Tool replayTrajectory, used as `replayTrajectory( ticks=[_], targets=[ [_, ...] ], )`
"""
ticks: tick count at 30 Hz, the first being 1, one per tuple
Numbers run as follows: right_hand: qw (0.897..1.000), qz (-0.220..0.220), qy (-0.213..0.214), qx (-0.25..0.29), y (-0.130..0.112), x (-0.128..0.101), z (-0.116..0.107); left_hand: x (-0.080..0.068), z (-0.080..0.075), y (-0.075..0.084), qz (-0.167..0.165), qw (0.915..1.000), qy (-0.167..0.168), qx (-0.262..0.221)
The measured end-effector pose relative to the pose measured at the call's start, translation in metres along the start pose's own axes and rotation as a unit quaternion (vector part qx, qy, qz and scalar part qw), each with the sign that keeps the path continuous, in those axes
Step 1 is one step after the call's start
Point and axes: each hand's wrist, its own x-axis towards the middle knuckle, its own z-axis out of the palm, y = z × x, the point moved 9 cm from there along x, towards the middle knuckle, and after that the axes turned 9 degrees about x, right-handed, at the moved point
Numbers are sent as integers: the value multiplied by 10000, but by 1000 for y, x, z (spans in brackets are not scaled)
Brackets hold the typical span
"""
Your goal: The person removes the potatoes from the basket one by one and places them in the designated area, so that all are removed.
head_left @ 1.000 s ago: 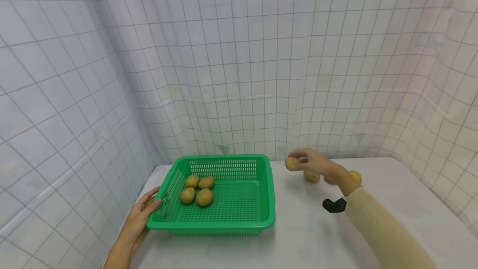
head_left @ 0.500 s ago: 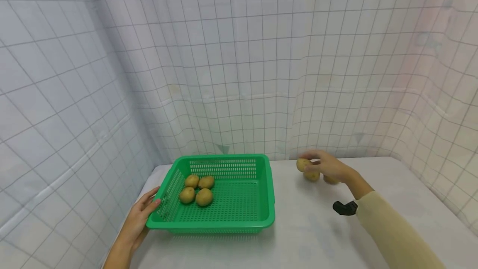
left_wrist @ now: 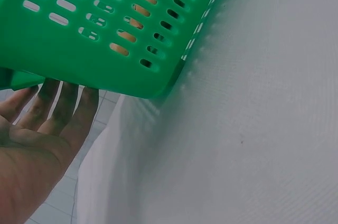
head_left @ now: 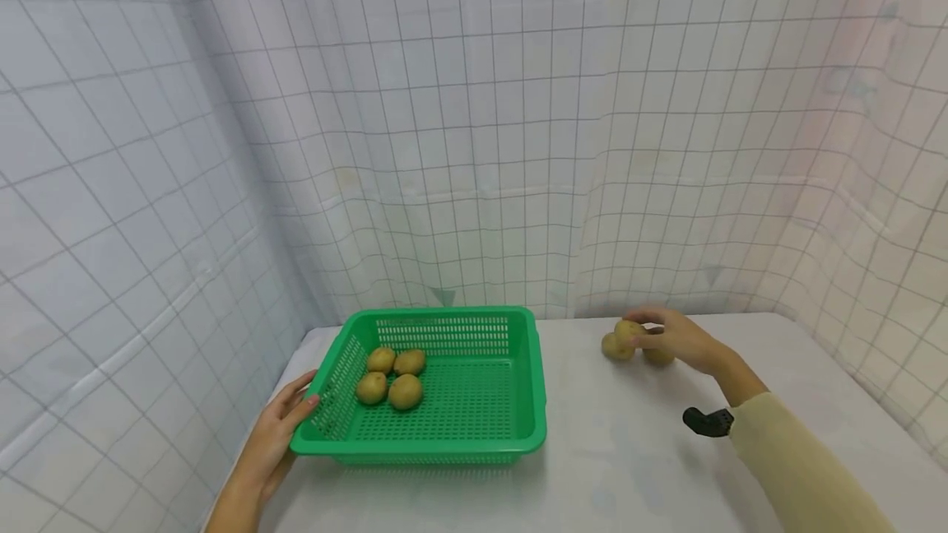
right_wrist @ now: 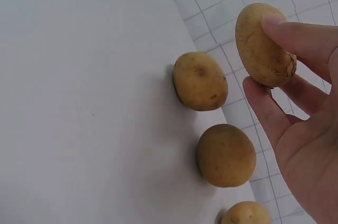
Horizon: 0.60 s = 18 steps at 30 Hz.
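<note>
My right hand (head_left: 685, 341) pinches a potato (right_wrist: 261, 47) between thumb and fingers. In the head view it is at the back right, and the held potato overlaps another potato (head_left: 616, 347) on the table. The right wrist view shows three potatoes below and beside the hand, among them a rounder one (right_wrist: 226, 155). On the left, my left hand (head_left: 277, 426) grips the rim of a green plastic basket (head_left: 437, 456), thumb over the edge. Its fingers (left_wrist: 79, 110) reach up under the rim in the left wrist view. Several potatoes (head_left: 405, 391) lie together in the basket's left half.
The table (head_left: 592, 459) has a white cover. White grid-patterned curtains (head_left: 474, 146) hang behind it and on both sides. A small black device (head_left: 708, 423) sits at the right wrist, by the cream sleeve (head_left: 800, 467).
My right hand has moved to the right with its potato, from left of the loose potatoes to over them. The left hand and the basket stay where they were.
</note>
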Motion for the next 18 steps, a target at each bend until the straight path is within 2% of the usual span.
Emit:
replayTrajectory(
  ticks=[10,18],
  targets=[
    [9990,162,279,-308,15,-21,-27,0,0,2,42,10000,39,-39],
    [9988,46,323,-363,19,-39,-48,1,-1,2,97,10000,2,-6]
  ],
)
